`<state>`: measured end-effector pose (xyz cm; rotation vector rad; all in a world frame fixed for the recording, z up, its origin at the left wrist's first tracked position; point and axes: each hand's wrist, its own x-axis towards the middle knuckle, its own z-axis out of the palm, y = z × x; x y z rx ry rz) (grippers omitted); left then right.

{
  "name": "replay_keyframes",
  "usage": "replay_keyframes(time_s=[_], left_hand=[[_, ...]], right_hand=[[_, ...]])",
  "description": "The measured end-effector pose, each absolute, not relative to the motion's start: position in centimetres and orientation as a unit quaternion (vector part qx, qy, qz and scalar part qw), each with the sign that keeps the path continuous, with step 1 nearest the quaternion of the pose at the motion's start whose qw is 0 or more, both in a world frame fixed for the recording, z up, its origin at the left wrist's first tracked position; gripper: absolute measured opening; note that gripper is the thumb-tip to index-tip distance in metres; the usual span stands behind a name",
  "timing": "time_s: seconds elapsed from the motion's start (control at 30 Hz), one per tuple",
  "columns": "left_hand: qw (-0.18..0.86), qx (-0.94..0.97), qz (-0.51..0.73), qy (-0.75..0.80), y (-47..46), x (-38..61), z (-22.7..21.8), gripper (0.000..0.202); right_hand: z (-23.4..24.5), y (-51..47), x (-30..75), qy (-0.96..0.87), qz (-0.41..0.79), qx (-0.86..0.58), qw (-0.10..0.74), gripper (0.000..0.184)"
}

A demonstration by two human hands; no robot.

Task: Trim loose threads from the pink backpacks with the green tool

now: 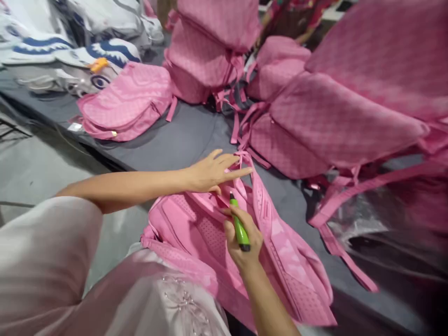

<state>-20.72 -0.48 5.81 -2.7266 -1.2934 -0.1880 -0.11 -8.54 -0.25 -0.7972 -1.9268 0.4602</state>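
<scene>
A pink backpack (217,233) lies in front of me with its padded, dotted back and shoulder straps facing up. My left hand (213,172) is spread out over the top end of the backpack, near its top loop and straps. Whether its fingers touch the fabric is hard to tell. In my right hand (247,233) is a green marker (240,226) with black ends, its dark tip pointing away from me. The right hand is over the middle of the backpack, just below the left hand.
Another pink backpack (129,102) lies flat on the grey-covered table (157,144) at the left. Stacked pink backpacks (210,51) stand at the back, and more pink backpacks (350,107) fill the right side. White and blue bags (98,56) are at the far left. Clear plastic (360,214) lies at the right.
</scene>
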Motion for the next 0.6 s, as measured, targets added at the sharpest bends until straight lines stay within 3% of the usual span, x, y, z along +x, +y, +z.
replay_keyframes(time_s=[0.13, 0.23, 0.37, 0.47, 0.6], left_hand=[[0.087, -0.906, -0.026, -0.414, -1.3, -19.5, 6.2, 0.123], [0.085, -0.886, 0.046, -0.453, -1.0, -18.0, 6.2, 0.122], [0.076, -0.884, 0.069, -0.457, -0.2, -17.3, 5.6, 0.101], [0.094, -0.888, 0.050, -0.447, -0.1, -17.6, 5.1, 0.084], [0.103, -0.884, 0.029, -0.454, 0.2, -17.6, 4.4, 0.086]], right_hand=[[-0.4, -7.4, 1.0, -0.733, 0.283, -0.366, 0.498, 0.035], [-0.7, -6.8, 1.2, -0.690, 0.312, -0.413, 0.506, 0.029], [0.4, -5.7, 2.1, -0.747, 0.290, -0.449, 0.395, 0.016], [2.2, -4.3, 3.4, -0.797, 0.314, -0.416, 0.306, 0.020], [4.0, -2.4, 3.7, -0.820, 0.359, -0.388, 0.220, 0.023]])
